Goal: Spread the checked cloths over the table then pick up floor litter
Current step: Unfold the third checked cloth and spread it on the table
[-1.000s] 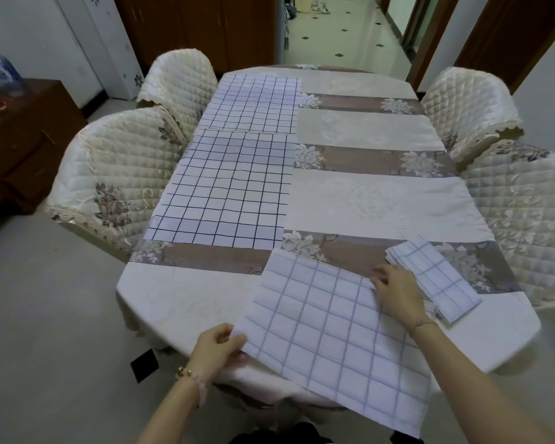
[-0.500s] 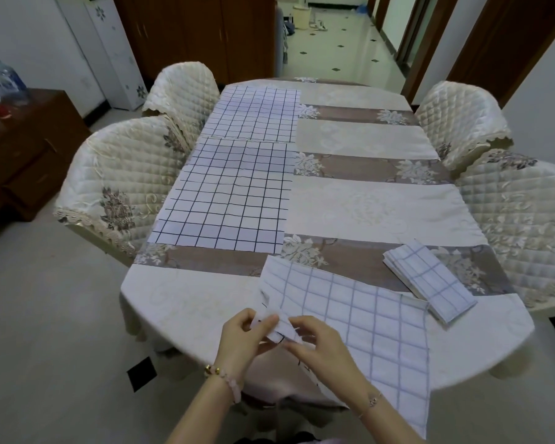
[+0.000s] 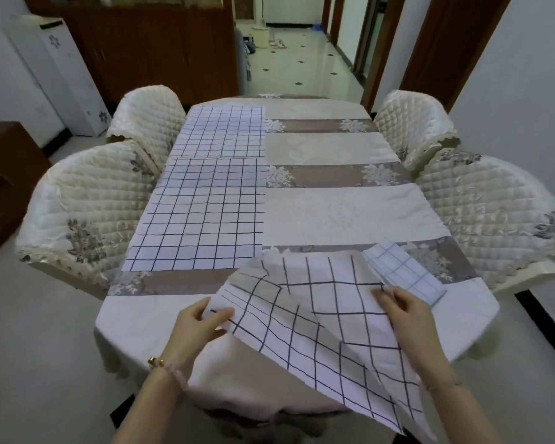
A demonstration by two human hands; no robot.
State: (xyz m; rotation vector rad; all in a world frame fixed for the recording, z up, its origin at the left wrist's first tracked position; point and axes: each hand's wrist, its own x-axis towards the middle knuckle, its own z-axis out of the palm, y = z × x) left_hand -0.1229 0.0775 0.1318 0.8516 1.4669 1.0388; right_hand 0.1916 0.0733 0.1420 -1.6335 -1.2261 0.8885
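Two white cloths with dark checks lie flat on the table's left half, one in the middle (image 3: 199, 216) and one at the far end (image 3: 221, 131). A third checked cloth (image 3: 321, 325) is lifted and rumpled over the near edge of the table (image 3: 350, 213). My left hand (image 3: 199, 325) pinches its left corner. My right hand (image 3: 404, 312) grips its right side. A folded checked cloth (image 3: 404, 270) rests just beyond my right hand.
Quilted cream chairs stand on both sides, two at the left (image 3: 84, 213) and two at the right (image 3: 481, 206). A dark wooden cabinet (image 3: 4, 184) is at far left. A small dark piece (image 3: 122, 411) lies on the floor by the table's near left.
The cloth lay flat, then my hands met at its near corner. Now they have spread apart and lifted it, so it is partly unfolded and rumpled. The view has tilted up.
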